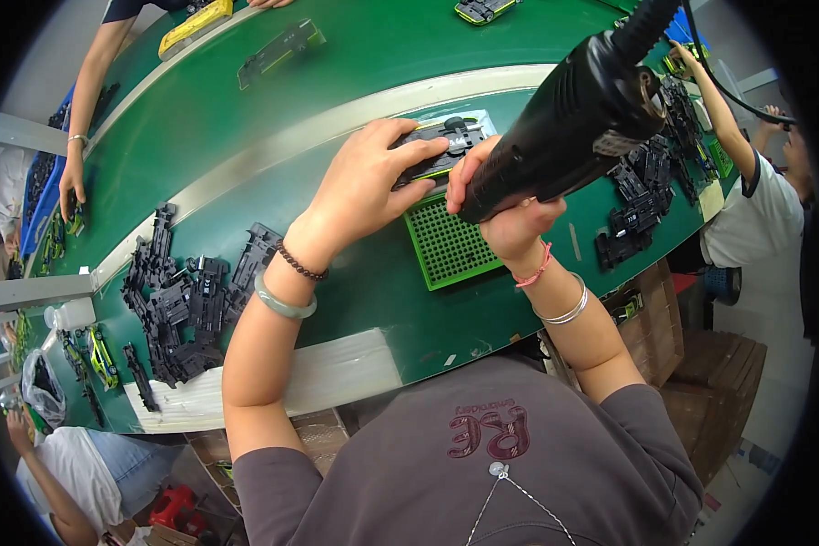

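My left hand (373, 177) presses its fingers on a toy car (460, 136), which lies with its black underside up and a yellow-green edge showing. My right hand (514, 205) is wrapped round a large black electric screwdriver (564, 118). The tool's cable end points up to the right. Its lower end is near the car, and the tip is hidden behind my fingers. Just below the car on the green table sits a small green tray (455, 246) with a grid of black holes.
Heaps of black chassis parts (187, 309) lie to my left and more black parts (642, 196) to my right. A pale rail (355, 105) borders the green surface beyond. Co-workers' arms (86, 100) reach in at the far left and right. Boxes (710, 391) stand at lower right.
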Available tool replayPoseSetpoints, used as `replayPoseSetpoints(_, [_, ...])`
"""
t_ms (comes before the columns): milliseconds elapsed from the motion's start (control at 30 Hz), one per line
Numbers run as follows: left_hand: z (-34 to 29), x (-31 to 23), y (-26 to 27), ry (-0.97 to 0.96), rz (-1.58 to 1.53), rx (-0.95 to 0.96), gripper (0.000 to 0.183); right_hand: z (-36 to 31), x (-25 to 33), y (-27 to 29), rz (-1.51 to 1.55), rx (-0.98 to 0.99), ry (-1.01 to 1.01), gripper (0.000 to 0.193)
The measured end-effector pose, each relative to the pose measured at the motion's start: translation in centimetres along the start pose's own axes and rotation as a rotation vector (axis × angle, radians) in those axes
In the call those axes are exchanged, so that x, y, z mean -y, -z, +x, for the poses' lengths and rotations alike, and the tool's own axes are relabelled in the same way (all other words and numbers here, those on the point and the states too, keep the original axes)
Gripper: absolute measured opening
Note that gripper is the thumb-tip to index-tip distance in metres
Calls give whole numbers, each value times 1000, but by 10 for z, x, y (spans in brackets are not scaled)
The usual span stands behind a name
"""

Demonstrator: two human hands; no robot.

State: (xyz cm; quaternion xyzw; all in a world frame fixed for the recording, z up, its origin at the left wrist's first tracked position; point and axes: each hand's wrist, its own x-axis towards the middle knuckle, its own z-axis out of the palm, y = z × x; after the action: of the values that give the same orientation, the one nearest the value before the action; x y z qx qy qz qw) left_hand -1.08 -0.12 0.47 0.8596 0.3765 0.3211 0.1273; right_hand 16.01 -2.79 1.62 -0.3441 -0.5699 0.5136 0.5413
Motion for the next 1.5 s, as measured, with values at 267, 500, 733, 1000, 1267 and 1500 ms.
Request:
replayPoseSetpoints(267, [-3, 8, 29, 38, 47, 25, 68, 9, 13, 10, 271, 26, 140, 105])
replayPoseSetpoints(500, [-9, 18, 56, 181, 83, 283, 55, 51, 40, -35, 302, 106, 223, 108])
replayPoseSetpoints(733, [-10, 20, 51, 113, 48, 192, 50, 67, 11, -58, 114, 139, 264, 98])
replayPoseSetpoints(1000, [-11, 22, 51, 143, 35, 190, 45, 70, -3, -64, 156, 166, 211, 92])
replayPoseSetpoints(1267, [-7, 16, 59, 218, -143, 183, 44, 74, -11, -73, 212, 198, 256, 75])
replayPoseSetpoints(1500, [-6, 20, 62, 278, -154, 247, 45, 75, -13, -76, 198, 190, 240, 75])
